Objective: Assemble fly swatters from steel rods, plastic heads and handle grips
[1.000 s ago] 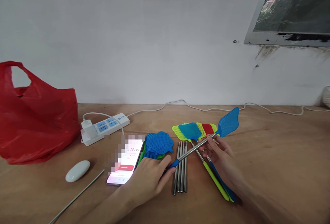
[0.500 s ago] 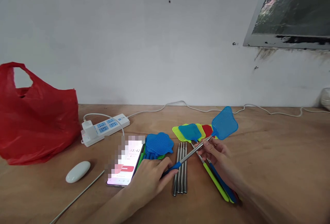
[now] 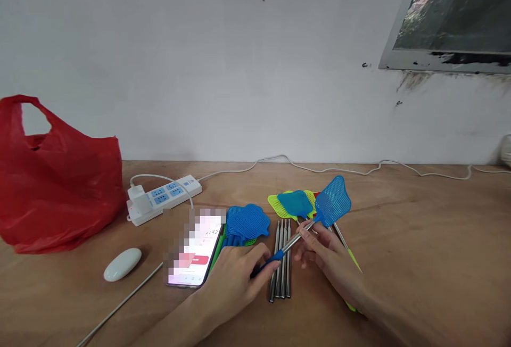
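A blue fly swatter (image 3: 334,201) with a metal telescopic rod is held slantwise between both hands. My left hand (image 3: 238,273) is closed round its blue grip at the lower left. Near the mesh head, my right hand (image 3: 325,251) pinches the metal rod. Beneath the swatter, several loose metal rods (image 3: 282,262) lie side by side on the table. Behind my right hand rests a group of assembled swatters with yellow-green, blue and red heads (image 3: 295,203), partly covered by the hand. Loose blue swatter heads (image 3: 248,222) are piled beside my left hand, with green pieces under them.
A lit phone (image 3: 195,256) lies left of my left hand. Further left are a white mouse (image 3: 122,264), a power strip (image 3: 175,191) with a plugged charger, and a red plastic bag (image 3: 59,187). A white cable (image 3: 339,170) runs along the wall.
The swatter is shorter: its rod has slid in toward the grip. My right hand and the blue head have moved left and slightly down, while my left hand stays nearly in place.
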Demonstrator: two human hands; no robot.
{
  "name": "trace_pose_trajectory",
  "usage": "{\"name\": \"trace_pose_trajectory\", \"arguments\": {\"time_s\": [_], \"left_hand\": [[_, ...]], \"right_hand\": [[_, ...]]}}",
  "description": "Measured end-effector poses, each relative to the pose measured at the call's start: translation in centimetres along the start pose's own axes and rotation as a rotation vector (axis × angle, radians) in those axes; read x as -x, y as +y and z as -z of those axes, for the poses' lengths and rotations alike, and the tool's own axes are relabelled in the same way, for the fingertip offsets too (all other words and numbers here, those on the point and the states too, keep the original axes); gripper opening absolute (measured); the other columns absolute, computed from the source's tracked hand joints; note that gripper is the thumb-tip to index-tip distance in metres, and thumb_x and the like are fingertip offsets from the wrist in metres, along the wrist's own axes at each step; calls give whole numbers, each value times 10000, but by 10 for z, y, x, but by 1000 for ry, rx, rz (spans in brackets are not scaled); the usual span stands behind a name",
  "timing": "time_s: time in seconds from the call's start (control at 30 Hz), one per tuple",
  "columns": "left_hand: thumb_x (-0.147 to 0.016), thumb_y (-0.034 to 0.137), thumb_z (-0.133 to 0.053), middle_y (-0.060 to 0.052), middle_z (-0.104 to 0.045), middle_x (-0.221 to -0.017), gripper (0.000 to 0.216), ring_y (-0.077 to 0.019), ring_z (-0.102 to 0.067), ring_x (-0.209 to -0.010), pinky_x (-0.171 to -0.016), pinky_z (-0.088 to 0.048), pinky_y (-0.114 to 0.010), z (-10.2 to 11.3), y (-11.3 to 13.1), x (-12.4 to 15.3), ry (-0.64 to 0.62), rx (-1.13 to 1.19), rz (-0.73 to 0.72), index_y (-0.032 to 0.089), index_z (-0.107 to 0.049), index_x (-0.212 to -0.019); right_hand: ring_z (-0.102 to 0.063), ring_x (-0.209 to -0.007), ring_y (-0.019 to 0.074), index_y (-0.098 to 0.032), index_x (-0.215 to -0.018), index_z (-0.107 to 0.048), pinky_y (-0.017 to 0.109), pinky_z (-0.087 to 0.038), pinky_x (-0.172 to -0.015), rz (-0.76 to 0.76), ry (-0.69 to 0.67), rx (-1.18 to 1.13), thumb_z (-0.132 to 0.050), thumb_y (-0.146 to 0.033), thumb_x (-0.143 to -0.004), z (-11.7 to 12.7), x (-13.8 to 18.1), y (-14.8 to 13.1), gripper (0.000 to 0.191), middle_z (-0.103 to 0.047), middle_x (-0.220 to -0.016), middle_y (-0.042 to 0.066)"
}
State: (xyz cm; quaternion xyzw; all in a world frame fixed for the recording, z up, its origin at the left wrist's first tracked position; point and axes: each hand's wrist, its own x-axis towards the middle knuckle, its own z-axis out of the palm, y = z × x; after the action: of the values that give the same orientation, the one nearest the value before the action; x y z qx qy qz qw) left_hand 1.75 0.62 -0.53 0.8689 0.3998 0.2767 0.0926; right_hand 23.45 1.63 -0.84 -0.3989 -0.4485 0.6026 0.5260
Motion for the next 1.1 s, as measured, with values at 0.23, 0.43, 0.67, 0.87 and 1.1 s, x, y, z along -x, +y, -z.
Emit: {"name": "trace_pose_trajectory", "arguments": {"time_s": [0.23,0.43,0.67,0.87,1.1], "left_hand": [[-1027,310,-404,-12,-663,-780,279,-151,-583,-631,-573,-366,-262,12,3,-2,-18,53,38,203,-606,-867],[-996,247,-398,-4,-631,-652,323,-159,-578,-576,-536,-303,-280,8,0,-4,-108,-70,57,202,-561,-722],[-995,234,-406,-9,-656,-676,307,-180,-610,-603,-548,-284,-293,7,-2,-4,-151,-153,48,202,-557,-730],[-991,235,-424,-12,-661,-687,290,-188,-608,-598,-537,-271,-299,6,-3,-4,-177,-192,47,198,-559,-737],[-992,234,-425,-12,-681,-710,284,-200,-633,-621,-537,-282,-300,5,-4,-3,-167,-199,59,197,-585,-760]], "right_hand": [[-471,-469,97,-209,-844,-667,217,-346,-412,76,160,83,-753,-596,-765,13,-4,-12,404,-615,-638,-14],[-512,-502,156,-231,-849,-735,278,-353,-460,184,178,473,-731,-593,-764,29,-14,-7,372,-654,-640,7],[-546,-515,204,-270,-827,-722,329,-347,-546,377,204,1006,-639,-392,-870,38,-17,11,154,-607,-552,-5],[-600,-804,272,-252,-759,-660,377,-412,-704,576,245,1363,-590,-316,-880,42,-21,14,153,-663,-809,63],[-597,-957,312,-229,-1043,-661,439,-415,-785,645,311,1572,-565,-292,-894,49,-22,14,188,-672,-1063,102]]}}
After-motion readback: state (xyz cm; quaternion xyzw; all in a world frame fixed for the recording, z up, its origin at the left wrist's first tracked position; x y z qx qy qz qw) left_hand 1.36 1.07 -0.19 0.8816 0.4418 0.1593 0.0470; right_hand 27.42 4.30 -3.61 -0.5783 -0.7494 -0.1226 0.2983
